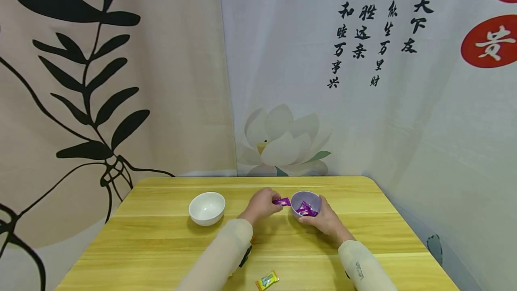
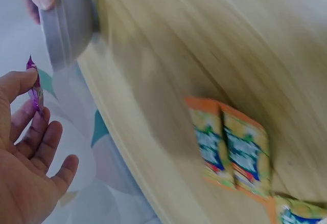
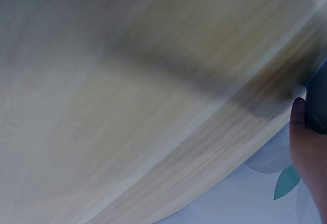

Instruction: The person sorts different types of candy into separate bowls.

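Between thumb and fingertips my left hand pinches a purple-wrapped candy, just left of the purple bowl's rim. My right hand grips the right side of that purple bowl, which is tilted toward me. Inside it lie purple-wrapped candies; I cannot tell how many. In the left wrist view the pinched candy stands apart from the bowl. The right wrist view catches only the thumb side of the right hand against the dark edge of the bowl.
A white bowl stands on the wooden table to the left. A yellow candy packet lies near the front. Several yellow-orange packets lie below the left arm, mostly hidden in the head view. Behind the table hangs a printed curtain.
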Tool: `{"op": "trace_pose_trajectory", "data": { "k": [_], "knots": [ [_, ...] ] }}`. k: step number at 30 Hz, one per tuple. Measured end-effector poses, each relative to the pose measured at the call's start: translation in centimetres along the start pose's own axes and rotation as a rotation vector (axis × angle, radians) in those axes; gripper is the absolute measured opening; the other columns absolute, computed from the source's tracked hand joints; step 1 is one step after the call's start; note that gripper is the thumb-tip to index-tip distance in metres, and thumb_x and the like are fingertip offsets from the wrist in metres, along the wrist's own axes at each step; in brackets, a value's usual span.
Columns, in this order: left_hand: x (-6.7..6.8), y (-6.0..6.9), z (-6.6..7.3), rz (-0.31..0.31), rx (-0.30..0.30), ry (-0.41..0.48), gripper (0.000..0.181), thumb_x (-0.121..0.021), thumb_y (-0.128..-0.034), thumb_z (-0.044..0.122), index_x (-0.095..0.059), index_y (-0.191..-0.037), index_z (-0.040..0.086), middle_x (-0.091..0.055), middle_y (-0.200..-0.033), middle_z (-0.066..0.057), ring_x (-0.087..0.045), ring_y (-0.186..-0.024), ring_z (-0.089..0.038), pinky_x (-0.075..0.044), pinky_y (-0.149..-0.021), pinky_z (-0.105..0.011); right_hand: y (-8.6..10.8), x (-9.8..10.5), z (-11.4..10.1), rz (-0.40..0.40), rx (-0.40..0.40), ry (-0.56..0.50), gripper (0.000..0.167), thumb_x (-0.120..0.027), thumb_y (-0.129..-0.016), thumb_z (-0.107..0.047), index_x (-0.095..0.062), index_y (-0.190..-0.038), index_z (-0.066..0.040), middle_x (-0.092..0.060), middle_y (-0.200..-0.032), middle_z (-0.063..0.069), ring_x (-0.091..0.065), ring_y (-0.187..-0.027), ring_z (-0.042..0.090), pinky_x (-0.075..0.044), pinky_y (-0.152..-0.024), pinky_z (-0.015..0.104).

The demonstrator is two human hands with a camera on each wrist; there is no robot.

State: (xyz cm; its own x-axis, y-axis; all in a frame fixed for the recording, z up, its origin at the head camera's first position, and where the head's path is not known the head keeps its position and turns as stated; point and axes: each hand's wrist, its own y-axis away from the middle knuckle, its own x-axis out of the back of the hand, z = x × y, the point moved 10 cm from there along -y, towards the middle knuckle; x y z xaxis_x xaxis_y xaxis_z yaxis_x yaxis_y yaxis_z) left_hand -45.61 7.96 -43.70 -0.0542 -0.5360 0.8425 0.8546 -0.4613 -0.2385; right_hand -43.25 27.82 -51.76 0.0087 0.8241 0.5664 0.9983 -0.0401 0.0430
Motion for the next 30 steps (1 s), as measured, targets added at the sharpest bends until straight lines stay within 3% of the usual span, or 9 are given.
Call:
{"op": "trace_pose_trajectory", "data": {
  "k": [5,18,22,25,30],
  "knots": [
    [-0.6,-0.8,1.2,-0.014,0.015,0.019,0.015,-0.079,-0.0837,0.019,-0.076,-0.094,0.009,-0.058,-0.078,0.006,-0.050,-0.073,-0.010,-0.046,-0.069,-0.027,0.1,0.1,-0.2,0.000,0.026,-0.008,0.127,-0.087,-0.072,-0.048,-0.005,-0.155,0.001,-0.027,-0.153,0.029,-0.032,-0.137,0.047,-0.023,-0.111,0.063],
    [-1.8,-2.4,3.9,-0.012,0.048,0.005,0.025,-0.077,-0.0865,0.023,-0.076,-0.106,0.008,-0.066,-0.094,0.001,-0.060,-0.088,-0.015,-0.051,-0.084,-0.034,0.0,-0.1,-0.7,0.002,0.075,-0.016,0.122,-0.087,-0.074,-0.043,-0.006,-0.154,0.003,-0.032,-0.149,0.029,-0.039,-0.132,0.043,-0.028,-0.111,0.060],
    [-2.2,-2.8,4.5,-0.011,0.053,0.043,0.030,-0.075,-0.0894,0.028,-0.074,-0.111,0.008,-0.067,-0.099,-0.001,-0.061,-0.091,-0.016,-0.052,-0.086,-0.034,-0.1,-0.1,-0.8,0.001,0.089,-0.023,0.119,-0.087,-0.073,-0.042,-0.011,-0.153,0.001,-0.037,-0.146,0.025,-0.043,-0.129,0.040,-0.031,-0.110,0.056],
    [-2.3,-2.9,4.7,-0.012,0.055,0.081,0.036,-0.071,-0.0931,0.031,-0.070,-0.120,0.007,-0.066,-0.107,-0.004,-0.062,-0.098,-0.019,-0.052,-0.089,-0.037,-0.1,0.0,-0.9,0.008,0.100,-0.027,0.119,-0.088,-0.073,-0.041,-0.011,-0.153,0.002,-0.039,-0.145,0.025,-0.044,-0.129,0.039,-0.032,-0.110,0.055],
    [-1.6,-2.8,4.0,0.000,0.057,0.060,0.039,-0.068,-0.0956,0.032,-0.066,-0.127,0.008,-0.065,-0.118,-0.009,-0.063,-0.106,-0.024,-0.051,-0.091,-0.041,0.1,0.3,-0.9,0.009,0.098,-0.008,0.124,-0.087,-0.073,-0.042,-0.006,-0.153,0.006,-0.031,-0.150,0.030,-0.037,-0.135,0.044,-0.026,-0.112,0.059]
  ]
}}
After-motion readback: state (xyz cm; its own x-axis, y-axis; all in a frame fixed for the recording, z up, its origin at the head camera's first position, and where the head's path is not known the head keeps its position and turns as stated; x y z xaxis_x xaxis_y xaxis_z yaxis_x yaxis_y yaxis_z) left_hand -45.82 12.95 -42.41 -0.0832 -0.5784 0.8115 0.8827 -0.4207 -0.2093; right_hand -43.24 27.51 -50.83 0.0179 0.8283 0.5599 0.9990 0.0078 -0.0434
